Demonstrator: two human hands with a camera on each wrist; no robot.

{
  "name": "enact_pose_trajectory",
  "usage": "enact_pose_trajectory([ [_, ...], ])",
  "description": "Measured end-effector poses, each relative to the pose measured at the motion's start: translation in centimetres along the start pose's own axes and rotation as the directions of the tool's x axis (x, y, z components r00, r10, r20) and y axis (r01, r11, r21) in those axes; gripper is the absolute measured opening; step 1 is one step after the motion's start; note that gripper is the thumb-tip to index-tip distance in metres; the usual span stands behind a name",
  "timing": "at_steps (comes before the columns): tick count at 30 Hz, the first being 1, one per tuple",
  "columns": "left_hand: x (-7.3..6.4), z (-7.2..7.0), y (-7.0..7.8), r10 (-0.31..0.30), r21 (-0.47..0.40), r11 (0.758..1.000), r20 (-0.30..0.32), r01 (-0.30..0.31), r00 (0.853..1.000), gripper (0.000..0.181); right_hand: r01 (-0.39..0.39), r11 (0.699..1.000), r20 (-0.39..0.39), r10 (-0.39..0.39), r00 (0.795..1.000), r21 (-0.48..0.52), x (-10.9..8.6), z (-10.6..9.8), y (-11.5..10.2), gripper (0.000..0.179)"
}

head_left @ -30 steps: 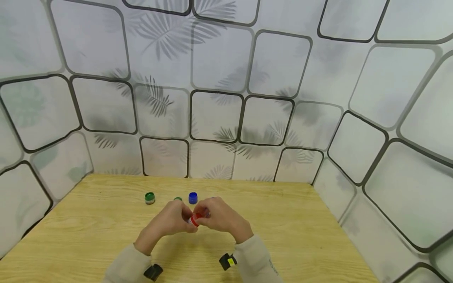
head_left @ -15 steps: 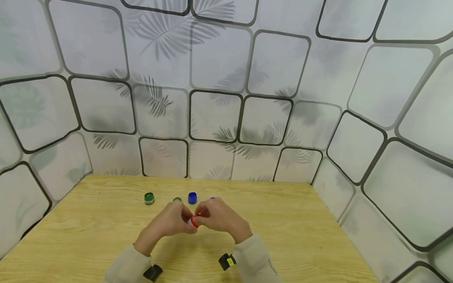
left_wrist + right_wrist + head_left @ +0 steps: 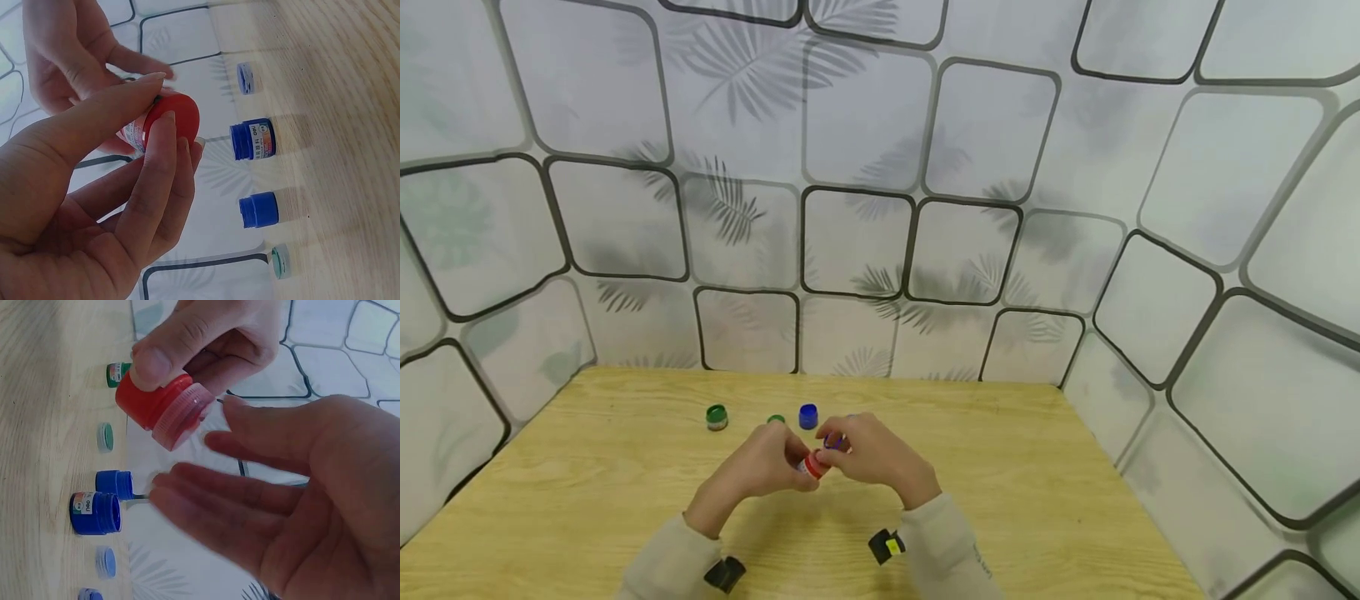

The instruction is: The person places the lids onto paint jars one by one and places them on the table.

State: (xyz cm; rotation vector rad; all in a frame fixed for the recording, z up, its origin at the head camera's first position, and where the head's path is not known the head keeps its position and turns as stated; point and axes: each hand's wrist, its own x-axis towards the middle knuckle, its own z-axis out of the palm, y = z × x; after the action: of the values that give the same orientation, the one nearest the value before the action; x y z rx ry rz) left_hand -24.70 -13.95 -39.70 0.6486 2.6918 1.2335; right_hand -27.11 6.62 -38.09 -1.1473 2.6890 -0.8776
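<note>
My left hand grips a small red paint jar by its base, thumb on one side and fingers on the other. The jar is tilted, its clear-pinkish screw lid facing my right hand. In the right wrist view, the fingers of that hand are spread and relaxed just beside the lid, with a gap between them and it. From the left wrist, the red bottom of the jar shows, and part of the right hand is hidden behind the left.
Two blue jars stand past my hands without lids. Around them lie blue lids and a green lid. A green jar stands further left. A patterned curtain closes off the table's back.
My right hand has drawn slightly back to the right from the red jar's lid, its fingers loosened. My left hand keeps its hold in nearly the same place.
</note>
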Motion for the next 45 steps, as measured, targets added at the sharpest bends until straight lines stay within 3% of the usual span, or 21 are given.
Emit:
enact_pose_trajectory([
  [4,0.00,-0.08,0.16,-0.015,-0.003,1.000,-0.005,0.015,1.000,0.012,0.040,0.995,0.008,-0.041,0.999,0.093,-0.02,-0.38,0.07,0.025],
  [10,-0.06,-0.14,0.11,-0.022,-0.005,1.000,-0.015,0.022,1.000,0.013,0.014,0.980,0.060,-0.027,0.998,0.199,0.18,-0.05,0.34,0.030],
  [15,-0.12,-0.11,0.00,-0.006,-0.008,1.000,-0.012,0.006,1.000,0.013,0.025,0.974,0.051,-0.037,0.998,0.227,0.16,0.23,0.51,0.027],
  [27,-0.13,-0.15,0.22,-0.012,-0.020,1.000,-0.004,0.012,1.000,0.015,0.046,0.995,0.020,-0.048,0.999,0.091,0.22,0.35,0.72,0.014],
  [33,-0.17,-0.17,0.34,-0.005,-0.028,1.000,0.006,0.005,1.000,0.015,0.028,0.995,0.037,-0.031,0.999,0.092,0.21,0.32,0.55,0.011],
  [45,-0.02,-0.17,0.23,0.020,-0.031,0.999,0.013,-0.019,1.000,0.010,-0.028,0.997,0.036,0.025,0.999,0.074,0.22,0.28,0.49,0.024],
])
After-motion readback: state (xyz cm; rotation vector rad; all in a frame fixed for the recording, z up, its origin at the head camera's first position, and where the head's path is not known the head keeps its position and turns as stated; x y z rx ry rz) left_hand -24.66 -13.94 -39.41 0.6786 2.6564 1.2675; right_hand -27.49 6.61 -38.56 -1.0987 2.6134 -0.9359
